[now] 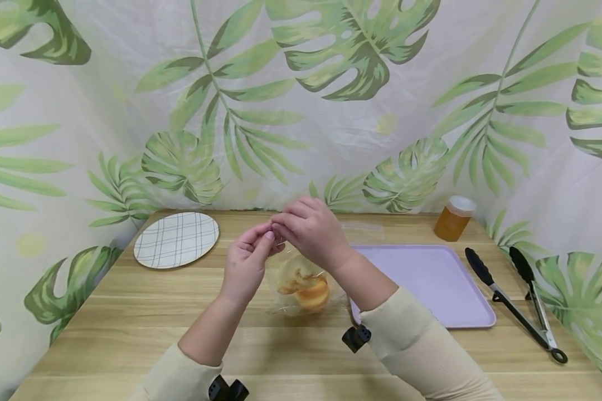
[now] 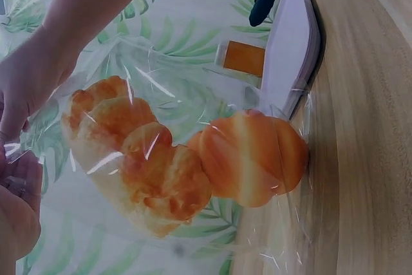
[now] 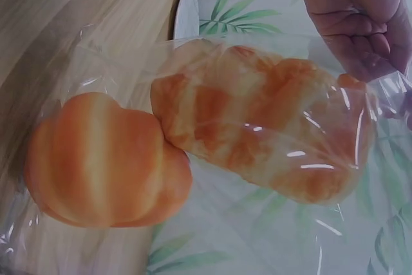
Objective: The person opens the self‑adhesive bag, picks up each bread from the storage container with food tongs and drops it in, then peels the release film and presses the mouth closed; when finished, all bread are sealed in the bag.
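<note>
A clear plastic bag [image 1: 281, 306] stands on the table with two breads inside. One is a round orange-gold bun [image 3: 103, 165] at the bottom; the other is a longer, lumpy browned loaf [image 2: 141, 159] resting above it. At the bag's gathered top, my left hand [image 1: 247, 260] pinches the plastic between thumb and fingers. My right hand [image 1: 315, 233] pinches the same gathered neck from the other side, its fingertips close to the left ones. Fingers partly hide what lies right at the neck.
To the left lies a white plate with a dark grid [image 1: 176, 240]. A lilac tray [image 1: 426, 284] sits to the right, partly behind the right forearm. Beyond it are a jar of amber contents [image 1: 452, 220] and black-tipped tongs [image 1: 519, 317]. A leaf-print curtain [image 1: 331, 139] closes off the back.
</note>
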{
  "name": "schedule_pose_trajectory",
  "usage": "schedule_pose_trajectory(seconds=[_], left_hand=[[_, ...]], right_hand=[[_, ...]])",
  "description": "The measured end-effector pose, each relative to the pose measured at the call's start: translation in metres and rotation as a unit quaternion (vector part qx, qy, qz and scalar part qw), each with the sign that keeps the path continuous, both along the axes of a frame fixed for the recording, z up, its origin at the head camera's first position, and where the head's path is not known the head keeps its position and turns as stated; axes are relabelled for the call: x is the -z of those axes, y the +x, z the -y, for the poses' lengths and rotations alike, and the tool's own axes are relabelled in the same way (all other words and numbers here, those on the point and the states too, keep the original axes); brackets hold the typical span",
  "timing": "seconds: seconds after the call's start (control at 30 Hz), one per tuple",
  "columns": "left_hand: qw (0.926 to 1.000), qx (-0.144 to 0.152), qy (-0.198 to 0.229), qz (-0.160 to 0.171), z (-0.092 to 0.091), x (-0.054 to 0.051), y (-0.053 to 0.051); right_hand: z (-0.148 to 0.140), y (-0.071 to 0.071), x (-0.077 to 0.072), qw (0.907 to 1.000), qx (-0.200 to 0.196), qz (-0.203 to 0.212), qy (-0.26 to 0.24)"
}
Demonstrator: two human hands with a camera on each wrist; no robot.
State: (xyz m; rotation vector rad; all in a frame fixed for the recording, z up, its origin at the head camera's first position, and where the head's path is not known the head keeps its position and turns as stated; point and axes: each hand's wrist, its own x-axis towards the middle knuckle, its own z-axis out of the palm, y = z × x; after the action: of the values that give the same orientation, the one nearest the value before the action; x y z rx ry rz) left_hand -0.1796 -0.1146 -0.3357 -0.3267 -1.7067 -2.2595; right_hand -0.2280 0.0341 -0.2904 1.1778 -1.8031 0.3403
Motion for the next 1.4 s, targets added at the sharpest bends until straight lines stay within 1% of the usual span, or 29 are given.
schedule_pose_trajectory(seconds=[0.13,0.27,0.37,0.47,0.53,0.63,0.73,0.83,0.9,0.93,1.07,1.1,1.13,1.17,1.23,1.3,1.33,1.4], left_hand=[[0.9997,-0.007,-0.020,-0.008,0.000,-0.002,0.000],[0.9992,-0.006,-0.033,-0.023,-0.001,-0.003,0.001],[0.9988,-0.006,-0.039,-0.029,-0.002,-0.002,0.002],[0.9987,-0.008,-0.043,-0.025,-0.003,0.000,0.002],[0.9988,-0.008,-0.046,-0.019,-0.003,0.002,0.002],[0.9989,-0.003,-0.044,-0.014,-0.003,0.004,0.002],[0.9993,0.006,-0.037,-0.008,-0.003,0.004,0.001],[0.9995,0.015,-0.029,-0.003,-0.003,0.003,0.002],[0.9995,0.020,-0.025,0.000,-0.003,0.003,0.002],[0.9996,0.021,-0.021,0.003,-0.002,0.003,0.002],[0.9996,0.020,-0.008,0.019,0.001,0.003,0.001],[0.9996,0.017,0.000,0.024,0.002,0.003,0.001],[0.9995,0.014,0.003,0.028,0.002,0.003,0.000],[0.9994,0.011,0.007,0.031,0.002,0.002,0.000],[0.9991,0.008,0.019,0.037,0.003,0.002,-0.002],[0.9986,0.005,0.032,0.042,0.004,0.001,-0.003],[0.9984,0.004,0.037,0.043,0.004,0.001,-0.004],[0.9978,0.004,0.050,0.044,0.006,0.001,-0.006]], right_hand=[[0.001,0.000,-0.002,0.9993,0.013,-0.029,0.017],[0.001,0.000,-0.003,0.9984,0.018,-0.048,0.024],[0.002,0.000,-0.002,0.9981,0.016,-0.056,0.021],[0.002,-0.001,0.000,0.9986,0.014,-0.049,0.015],[0.003,-0.001,0.002,0.9995,0.011,-0.029,0.004],[0.003,-0.002,0.006,0.9995,0.007,0.019,-0.023],[0.004,-0.002,0.008,0.9963,0.000,0.066,-0.056],[0.004,-0.003,0.011,0.9915,-0.002,0.100,-0.083],[0.003,-0.003,0.011,0.9845,0.005,0.138,-0.108],[0.001,-0.003,0.011,0.9790,0.008,0.160,-0.126],[-0.009,-0.005,0.007,0.9497,0.016,0.239,-0.202],[-0.012,-0.006,0.007,0.9455,0.012,0.245,-0.213],[-0.015,-0.006,0.007,0.9441,0.011,0.246,-0.219],[-0.018,-0.007,0.007,0.9463,0.013,0.239,-0.217],[-0.023,-0.009,0.008,0.9557,0.022,0.210,-0.205],[-0.029,-0.011,0.010,0.9652,0.033,0.171,-0.196],[-0.032,-0.013,0.010,0.9683,0.040,0.151,-0.195],[-0.040,-0.016,0.011,0.9711,0.049,0.124,-0.198]])
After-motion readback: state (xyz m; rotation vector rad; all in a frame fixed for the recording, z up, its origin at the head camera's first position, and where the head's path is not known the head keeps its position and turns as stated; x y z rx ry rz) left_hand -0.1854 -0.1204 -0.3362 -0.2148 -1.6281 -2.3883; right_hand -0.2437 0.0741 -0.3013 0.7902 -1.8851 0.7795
